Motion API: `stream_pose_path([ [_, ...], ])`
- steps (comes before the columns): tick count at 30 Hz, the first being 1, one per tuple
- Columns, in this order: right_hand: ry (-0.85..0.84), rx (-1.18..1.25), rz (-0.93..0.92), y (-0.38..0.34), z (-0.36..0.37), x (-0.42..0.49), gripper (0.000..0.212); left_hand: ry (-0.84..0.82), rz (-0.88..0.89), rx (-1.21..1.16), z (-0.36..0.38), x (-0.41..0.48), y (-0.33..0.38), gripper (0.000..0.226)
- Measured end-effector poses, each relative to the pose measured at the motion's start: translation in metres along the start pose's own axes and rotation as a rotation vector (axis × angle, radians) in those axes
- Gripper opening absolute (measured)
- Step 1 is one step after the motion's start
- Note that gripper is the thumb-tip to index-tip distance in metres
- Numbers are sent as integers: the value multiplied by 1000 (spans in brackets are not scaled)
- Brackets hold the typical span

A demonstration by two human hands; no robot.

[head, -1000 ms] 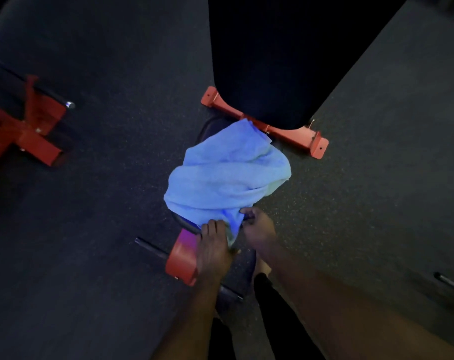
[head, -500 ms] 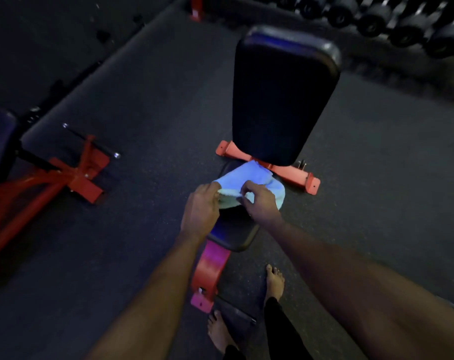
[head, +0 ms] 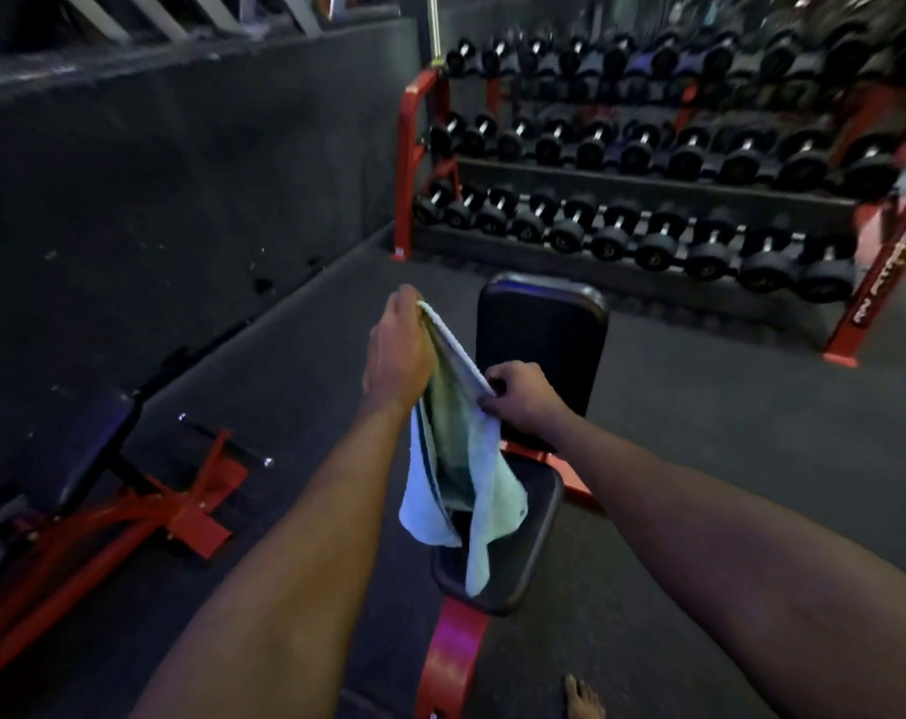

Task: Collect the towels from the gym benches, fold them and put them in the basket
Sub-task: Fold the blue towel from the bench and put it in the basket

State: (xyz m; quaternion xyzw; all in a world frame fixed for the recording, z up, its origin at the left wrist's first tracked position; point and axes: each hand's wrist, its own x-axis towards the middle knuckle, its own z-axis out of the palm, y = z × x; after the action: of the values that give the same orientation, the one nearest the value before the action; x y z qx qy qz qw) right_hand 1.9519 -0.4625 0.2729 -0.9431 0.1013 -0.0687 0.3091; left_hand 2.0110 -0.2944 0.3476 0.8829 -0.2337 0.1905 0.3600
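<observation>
A light blue towel (head: pixel 461 474) hangs in the air above the black seat pad (head: pixel 534 542) of a red-framed gym bench. My left hand (head: pixel 396 355) pinches one top corner of it, raised higher and farther away. My right hand (head: pixel 518 397) grips the other top corner, lower and to the right. The top edge is stretched between the two hands and the rest droops down, its tip just over the seat. The bench's upright back pad (head: pixel 541 345) stands behind the towel. No basket is in view.
A red rack full of black dumbbells (head: pixel 648 199) lines the far side. A second red-framed bench (head: pixel 103 490) lies at the left by a dark wall. Dark rubber floor (head: pixel 726 433) surrounds the bench. A bare foot (head: pixel 583 697) shows at the bottom.
The towel was bunched on the seat; both hands gathered it, then lifted it off and spread its top edge in the air. The view tilted up, revealing the dumbbell rack.
</observation>
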Motion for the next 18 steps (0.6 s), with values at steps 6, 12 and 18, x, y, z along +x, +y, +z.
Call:
stream_pose_path([
  [6, 205, -83, 260, -18, -22, -16, 15, 291, -73, -144, -49, 13, 22, 19],
  [12, 236, -47, 461, 2, -30, -29, 20, 638, -216, -27, -98, 45, 12, 22],
  [18, 508, 123, 756, 24, -72, -33, 15, 711, -490, 161, -131, 57, -45, 31],
])
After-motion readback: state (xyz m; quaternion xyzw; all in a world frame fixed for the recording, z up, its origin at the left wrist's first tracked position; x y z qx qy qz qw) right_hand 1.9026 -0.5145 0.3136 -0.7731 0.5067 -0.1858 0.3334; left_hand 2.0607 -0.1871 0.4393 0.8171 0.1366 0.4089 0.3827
